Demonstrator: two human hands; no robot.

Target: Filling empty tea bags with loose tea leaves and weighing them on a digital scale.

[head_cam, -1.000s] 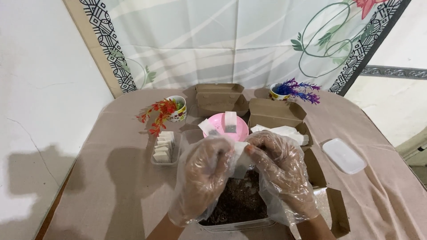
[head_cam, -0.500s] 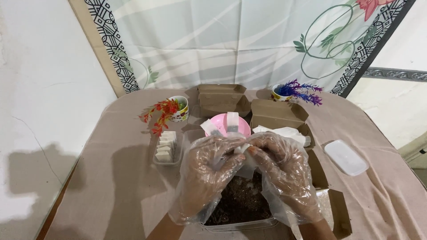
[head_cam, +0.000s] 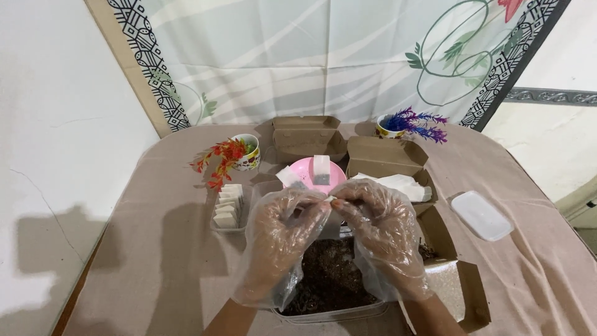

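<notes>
Both hands, in loose clear plastic gloves, meet over a clear container of dark loose material [head_cam: 329,283] at the near edge of the table [head_cam: 155,249]. The left hand [head_cam: 283,227] and right hand [head_cam: 379,224] are brought together, fingertips pinched on a small pale sachet [head_cam: 329,199] held between them (whether it is already filled or sealed cannot be told). Just beyond the hands stands a pink bowl [head_cam: 308,171] with two similar sachets [head_cam: 322,169] propped in it, which reads as work already done. To the left lies a small clear tray of flat pale sachets [head_cam: 227,208], apparently the supply yet to be handled. Judged from this, a few pieces are finished and most remain. Brown cardboard boxes [head_cam: 385,158] stand open behind and to the right, a white lid [head_cam: 482,216] lies farther right, and two cups of artificial flowers, red [head_cam: 233,155] and purple [head_cam: 413,121], flank the boxes.
</notes>
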